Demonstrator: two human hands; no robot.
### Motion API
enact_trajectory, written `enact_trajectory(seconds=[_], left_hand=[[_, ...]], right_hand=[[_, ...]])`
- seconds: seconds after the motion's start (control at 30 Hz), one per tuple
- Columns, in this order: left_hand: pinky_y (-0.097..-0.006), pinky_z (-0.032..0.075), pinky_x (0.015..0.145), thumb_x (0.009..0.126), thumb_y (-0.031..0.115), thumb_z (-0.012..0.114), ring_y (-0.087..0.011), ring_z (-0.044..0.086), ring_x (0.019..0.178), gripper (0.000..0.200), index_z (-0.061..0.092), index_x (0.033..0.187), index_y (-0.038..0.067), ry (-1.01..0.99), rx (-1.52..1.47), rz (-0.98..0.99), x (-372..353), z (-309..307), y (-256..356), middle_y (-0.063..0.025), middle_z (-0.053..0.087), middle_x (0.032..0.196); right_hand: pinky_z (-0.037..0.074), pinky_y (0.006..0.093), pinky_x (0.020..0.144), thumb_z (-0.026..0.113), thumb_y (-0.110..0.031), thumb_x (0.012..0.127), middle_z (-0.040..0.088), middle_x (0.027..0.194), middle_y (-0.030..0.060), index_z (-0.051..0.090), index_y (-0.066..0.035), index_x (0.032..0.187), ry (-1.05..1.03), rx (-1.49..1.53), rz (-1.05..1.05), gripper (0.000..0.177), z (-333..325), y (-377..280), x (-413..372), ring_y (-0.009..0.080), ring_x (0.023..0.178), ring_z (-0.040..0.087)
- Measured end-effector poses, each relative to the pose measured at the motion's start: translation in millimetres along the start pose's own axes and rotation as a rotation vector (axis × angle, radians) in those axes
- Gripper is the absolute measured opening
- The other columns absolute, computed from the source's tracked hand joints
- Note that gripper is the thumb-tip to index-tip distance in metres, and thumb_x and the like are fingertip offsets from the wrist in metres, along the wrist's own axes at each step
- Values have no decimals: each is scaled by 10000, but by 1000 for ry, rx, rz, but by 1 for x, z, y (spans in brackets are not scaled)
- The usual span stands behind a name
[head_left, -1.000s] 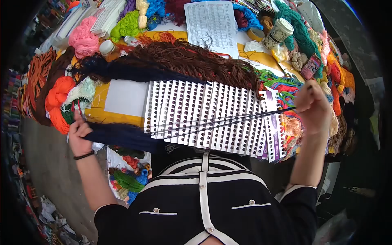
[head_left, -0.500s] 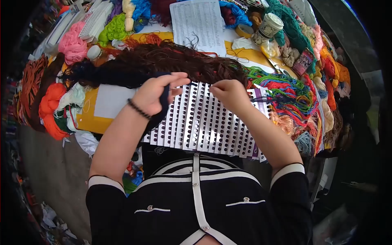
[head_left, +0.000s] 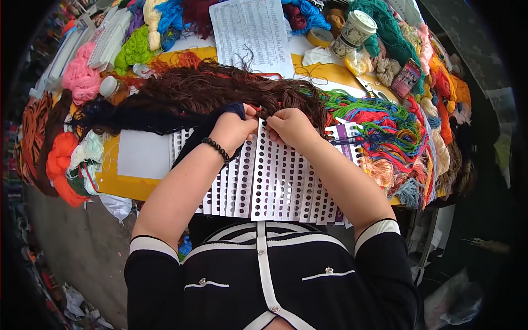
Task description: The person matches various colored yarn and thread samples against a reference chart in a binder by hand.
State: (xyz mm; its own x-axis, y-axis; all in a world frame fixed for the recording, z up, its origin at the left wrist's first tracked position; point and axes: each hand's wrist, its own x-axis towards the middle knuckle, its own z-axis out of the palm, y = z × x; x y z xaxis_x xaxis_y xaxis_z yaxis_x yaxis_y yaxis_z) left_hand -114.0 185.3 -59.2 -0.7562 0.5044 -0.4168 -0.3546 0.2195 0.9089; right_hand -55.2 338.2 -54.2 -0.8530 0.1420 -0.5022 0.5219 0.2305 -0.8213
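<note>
A dark navy skein of thread (head_left: 159,115) stretches in from the left and drapes over my left hand (head_left: 232,131), whose fingers are closed around part of it. Beneath my hands lie several white card strips (head_left: 286,181) punched with rows of holes, overlapping side by side. One punched card strip (head_left: 258,170) sits raised over the others, its top end between my two hands. My right hand (head_left: 293,126) is closed in a pinch at that top end. Any thread end between the fingertips is too small to make out.
Behind my hands runs a long dark brown heap of thread (head_left: 220,85). Multicoloured thread (head_left: 374,124) lies to the right, orange skeins (head_left: 65,170) to the left. Farther back are a printed sheet (head_left: 250,38), a patterned cup (head_left: 355,33) and scissors (head_left: 369,88).
My left hand has closed from spread fingers and come in beside the right, which shifted slightly left. One card strip now stands raised between them. The view has moved a little.
</note>
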Motion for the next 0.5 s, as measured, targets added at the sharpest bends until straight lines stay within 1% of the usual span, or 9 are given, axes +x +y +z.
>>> enact_trajectory(seconds=[0.03, 0.13, 0.2, 0.23, 0.3, 0.33, 0.4, 0.43, 0.5], left_hand=[[-214, 434, 568, 774, 0, 577, -90, 545, 650, 184, 530, 951, 11, -2, 1, -4, 0, 0, -1, -20, 568, 767], [-212, 438, 570, 765, -1, 584, -90, 552, 661, 209, 533, 967, 8, -20, 17, 29, 1, 1, -2, -30, 583, 780], [-213, 443, 569, 763, -2, 594, -87, 558, 680, 225, 533, 980, 2, 8, 130, 12, 0, 2, 0, -39, 597, 802], [-213, 443, 569, 763, -2, 594, -87, 558, 680, 225, 533, 980, 2, 9, 129, 11, -1, 1, -1, -39, 597, 802], [-212, 456, 599, 766, 3, 599, -85, 567, 701, 242, 528, 997, -2, -37, 263, 40, -2, -6, -2, -47, 604, 820], [-212, 456, 599, 766, 3, 599, -85, 567, 701, 242, 528, 997, -2, -35, 263, 38, -3, -10, -3, -47, 604, 820], [-204, 459, 625, 786, 2, 593, -85, 575, 711, 236, 521, 1011, 0, 53, 383, 276, -6, -16, 1, -49, 613, 817], [-204, 459, 625, 786, 2, 593, -85, 575, 711, 236, 521, 1011, 0, 51, 385, 275, -9, -15, 5, -49, 613, 817], [-224, 479, 619, 818, 17, 580, -111, 598, 677, 219, 517, 1027, -5, -89, -464, 28, -20, -8, 18, -52, 636, 875]], right_hand=[[451, 230, 509, 515, -171, 852, 584, 622, 33, 617, 10, 757, 0, 2, 4, 228, 1, 2, 2, 101, 534, 543], [454, 228, 522, 508, -171, 860, 590, 631, 35, 605, -7, 720, -6, -133, -51, 237, 5, 7, 7, 101, 537, 544], [456, 221, 540, 495, -169, 873, 578, 613, 32, 582, -31, 687, 127, -414, -276, 247, 10, 7, 3, 101, 553, 552], [456, 221, 540, 495, -169, 873, 578, 613, 32, 582, -31, 687, 125, -415, -276, 247, 9, 7, 1, 101, 553, 552], [459, 215, 569, 479, -139, 880, 576, 651, 15, 567, -49, 779, 17, -227, -197, 161, 5, 7, -2, 95, 613, 575], [459, 215, 569, 479, -139, 880, 576, 651, 15, 567, -49, 779, 14, -227, -197, 161, 4, 6, -6, 95, 613, 575], [462, 213, 587, 466, -100, 876, 578, 742, 13, 535, -53, 908, 25, 136, -44, 90, 1, 2, -13, 91, 671, 586], [462, 213, 587, 466, -100, 876, 578, 742, 13, 535, -53, 908, 26, 140, -43, 90, 1, 5, -11, 91, 671, 586], [466, 208, 599, 461, -79, 873, 572, 828, 23, 508, -57, 977, 13, 211, -40, 116, 2, 14, -6, 87, 701, 584]])
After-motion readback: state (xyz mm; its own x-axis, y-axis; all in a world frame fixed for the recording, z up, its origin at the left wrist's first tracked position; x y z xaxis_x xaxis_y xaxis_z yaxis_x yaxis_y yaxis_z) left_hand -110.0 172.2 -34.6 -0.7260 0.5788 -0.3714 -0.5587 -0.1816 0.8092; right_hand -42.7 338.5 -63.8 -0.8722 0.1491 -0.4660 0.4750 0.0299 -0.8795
